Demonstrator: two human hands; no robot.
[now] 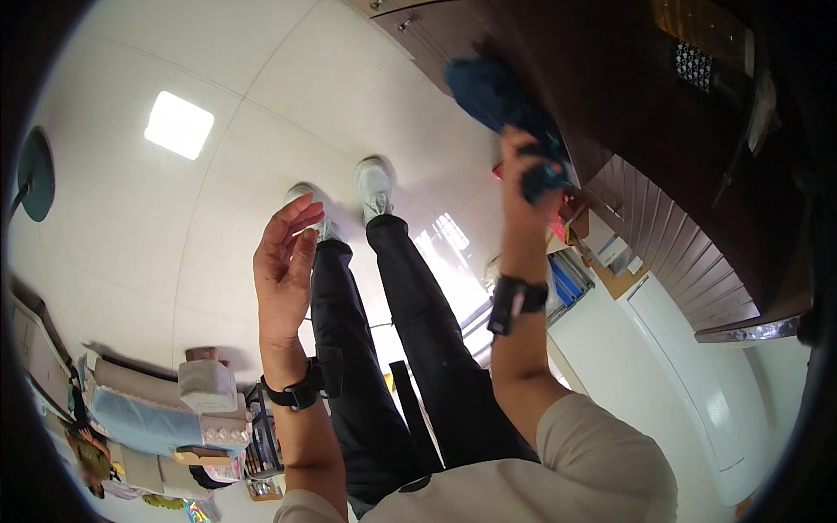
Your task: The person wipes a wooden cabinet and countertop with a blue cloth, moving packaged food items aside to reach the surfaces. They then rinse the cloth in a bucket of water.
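My right hand [523, 163] grips a dark blue cloth [490, 91], blurred by motion. The cloth lies against or just in front of a dark brown wooden cabinet [451, 39] with small metal knobs [405, 25]; contact is hard to judge. Lower down, my left hand [284, 255] hangs in the air over the pale floor, holding nothing, its fingers loosely curled and the thumb apart. Each wrist wears a black strap with a small device. Beneath my hands are my black trousers [418, 294] and white shoes [374, 183].
Slatted dark wood [667, 235] borders the cabinet at right, near a cardboard box [614, 261], blue folders [567, 281] and a tall white appliance [693, 399]. At lower left are a blue-covered sofa [144, 418], a grey stool [206, 386], a black rack [261, 431] and a seated person [88, 454].
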